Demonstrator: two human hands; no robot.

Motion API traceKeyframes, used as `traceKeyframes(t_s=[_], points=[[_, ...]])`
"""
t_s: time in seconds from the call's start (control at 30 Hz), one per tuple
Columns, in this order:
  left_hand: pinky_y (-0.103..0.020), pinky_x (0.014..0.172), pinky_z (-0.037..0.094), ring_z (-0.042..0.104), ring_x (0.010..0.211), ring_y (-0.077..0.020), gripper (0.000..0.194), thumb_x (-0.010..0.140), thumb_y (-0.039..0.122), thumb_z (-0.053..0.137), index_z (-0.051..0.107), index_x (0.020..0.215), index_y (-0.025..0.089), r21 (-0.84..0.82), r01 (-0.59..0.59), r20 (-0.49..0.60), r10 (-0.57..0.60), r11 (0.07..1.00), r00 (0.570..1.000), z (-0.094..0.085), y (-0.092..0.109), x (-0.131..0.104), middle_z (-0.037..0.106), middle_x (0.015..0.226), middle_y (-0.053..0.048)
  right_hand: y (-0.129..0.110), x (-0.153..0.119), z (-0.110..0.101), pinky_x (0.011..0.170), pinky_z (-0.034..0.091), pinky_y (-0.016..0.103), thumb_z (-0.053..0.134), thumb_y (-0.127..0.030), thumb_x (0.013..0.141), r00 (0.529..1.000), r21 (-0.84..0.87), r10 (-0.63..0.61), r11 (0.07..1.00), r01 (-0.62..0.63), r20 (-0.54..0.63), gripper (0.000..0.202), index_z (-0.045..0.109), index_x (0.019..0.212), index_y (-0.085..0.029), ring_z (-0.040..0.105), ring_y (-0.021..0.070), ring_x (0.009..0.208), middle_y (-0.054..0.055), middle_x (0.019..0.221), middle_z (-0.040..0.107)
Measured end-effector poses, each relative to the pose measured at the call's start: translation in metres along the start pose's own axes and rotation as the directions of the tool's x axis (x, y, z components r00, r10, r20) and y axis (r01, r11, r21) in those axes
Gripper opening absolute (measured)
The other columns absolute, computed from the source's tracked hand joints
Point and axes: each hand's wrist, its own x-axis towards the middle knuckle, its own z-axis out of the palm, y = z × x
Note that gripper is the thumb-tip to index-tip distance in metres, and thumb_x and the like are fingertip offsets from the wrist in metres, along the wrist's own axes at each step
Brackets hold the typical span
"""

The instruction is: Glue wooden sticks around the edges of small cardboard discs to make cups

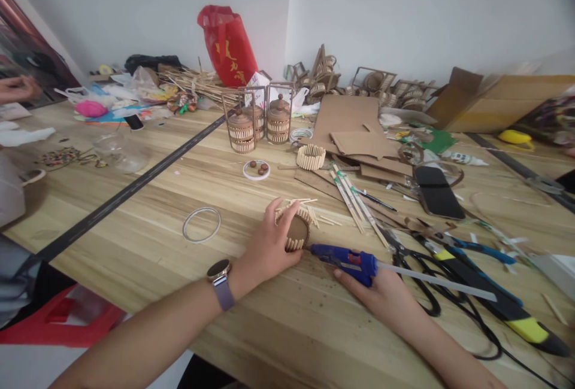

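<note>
My left hand (269, 242), with a watch on the wrist, has its fingers around a small round brown piece (298, 228) edged with short upright wooden sticks. In my right hand (381, 287) is a blue glue gun (344, 259); its nozzle points left and lies close to the rim of the round piece. A long white glue stick (440, 282) sticks out of its back. Loose short sticks (314, 215) lie just behind the round piece. Farther back stands a ring of pale sticks (310, 157).
Left of my hand lies a white ring (202, 225); another holds brown balls (256, 169). Small stacked baskets (241, 131), cardboard (348, 119) and a red bag (228, 48) stand behind. Scissors (417, 269), a cutter (498, 299) and a phone (438, 191) lie right. A person's hand (18, 89) shows far left.
</note>
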Motion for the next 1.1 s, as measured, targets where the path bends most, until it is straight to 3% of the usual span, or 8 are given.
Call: traceKeyframes(t_s=[0.3, 0.53, 0.6, 0.67, 0.77, 0.9, 1.0, 1.1], points=[[-0.054, 0.104, 0.042, 0.038, 0.131, -0.0352, 0.096, 0.066, 0.015, 0.073, 0.021, 0.145, 0.029, 0.001, 0.007, 0.012, -0.007, 1.000, 1.000, 0.000, 0.001, 0.001, 0.021, 0.144, -0.015, 0.000, -0.001, 0.000, 0.083, 0.055, 0.040, 0.052, -0.046, 0.081, 1.000, 0.021, -0.005, 1.000, 0.005, -0.014, 0.035, 0.072, 0.091, -0.020, 0.070, 0.0291, 0.092, 0.010, 0.096, 0.077], [-0.055, 0.107, 0.038, 0.035, 0.133, -0.0359, 0.098, 0.065, 0.015, 0.074, 0.020, 0.145, 0.029, -0.009, -0.001, 0.013, 0.001, 1.000, 1.000, 0.000, 0.000, 0.000, 0.020, 0.145, -0.015, -0.007, 0.003, -0.005, 0.087, 0.053, 0.043, 0.056, -0.049, 0.078, 0.993, 0.137, 0.082, 0.988, -0.069, -0.090, 0.040, 0.072, 0.099, -0.019, 0.069, 0.0299, 0.093, 0.011, 0.100, 0.076], [-0.055, 0.107, 0.038, 0.035, 0.133, -0.0362, 0.098, 0.065, 0.015, 0.074, 0.020, 0.145, 0.029, -0.011, 0.000, 0.014, 0.001, 1.000, 1.000, 0.000, 0.000, 0.000, 0.019, 0.145, -0.015, -0.005, 0.003, -0.012, 0.083, 0.054, 0.040, 0.059, -0.051, 0.078, 0.992, 0.207, 0.120, 0.972, -0.109, -0.042, 0.040, 0.072, 0.099, -0.020, 0.069, 0.0274, 0.090, 0.009, 0.098, 0.076], [-0.056, 0.106, 0.038, 0.036, 0.132, -0.0361, 0.098, 0.066, 0.015, 0.074, 0.019, 0.145, 0.030, -0.009, -0.003, 0.012, 0.004, 1.000, 1.000, 0.000, -0.001, 0.000, 0.019, 0.145, -0.014, 0.000, 0.001, -0.021, 0.068, 0.055, 0.033, 0.060, -0.057, 0.076, 0.976, 0.279, 0.192, 0.936, -0.214, 0.105, 0.041, 0.072, 0.088, -0.019, 0.068, 0.0222, 0.074, 0.007, 0.082, 0.075], [-0.055, 0.105, 0.040, 0.037, 0.131, -0.0354, 0.099, 0.066, 0.015, 0.075, 0.018, 0.145, 0.031, -0.008, 0.000, 0.014, 0.000, 1.000, 1.000, 0.000, -0.001, 0.000, 0.019, 0.146, -0.014, 0.008, -0.003, -0.034, 0.051, 0.047, 0.024, 0.065, -0.063, 0.071, 0.891, 0.382, 0.247, 0.835, -0.395, 0.381, 0.047, 0.069, 0.072, -0.016, 0.059, 0.0142, 0.056, 0.005, 0.066, 0.069], [-0.054, 0.105, 0.040, 0.039, 0.131, -0.0349, 0.098, 0.066, 0.015, 0.075, 0.019, 0.145, 0.031, -0.020, 0.006, 0.032, -0.005, 1.000, 0.999, -0.001, 0.000, 0.000, 0.018, 0.147, -0.015, 0.008, -0.004, -0.046, 0.049, 0.045, 0.022, 0.072, -0.062, 0.063, 0.754, 0.449, 0.149, 0.723, -0.525, 0.640, 0.048, 0.068, 0.069, -0.014, 0.060, 0.0125, 0.056, 0.006, 0.069, 0.070], [-0.055, 0.104, 0.041, 0.038, 0.131, -0.0357, 0.097, 0.066, 0.015, 0.074, 0.020, 0.145, 0.030, -0.022, 0.015, 0.037, -0.014, 1.000, 0.999, -0.002, 0.001, 0.000, 0.019, 0.147, -0.015, 0.002, -0.002, -0.049, 0.049, 0.045, 0.020, 0.073, -0.059, 0.064, 0.652, 0.387, 0.107, 0.728, -0.566, 0.751, 0.045, 0.069, 0.072, -0.016, 0.061, 0.0107, 0.053, 0.004, 0.069, 0.070], [-0.054, 0.107, 0.039, 0.034, 0.135, -0.0364, 0.097, 0.065, 0.014, 0.075, 0.022, 0.145, 0.029, -0.019, 0.022, 0.040, -0.021, 1.000, 0.999, -0.003, 0.002, 0.001, 0.019, 0.146, -0.015, -0.001, 0.000, -0.049, 0.048, 0.045, 0.019, 0.065, -0.061, 0.073, 0.604, 0.259, 0.141, 0.811, -0.525, 0.784, 0.045, 0.068, 0.067, -0.017, 0.057, 0.0083, 0.046, 0.002, 0.061, 0.068]])
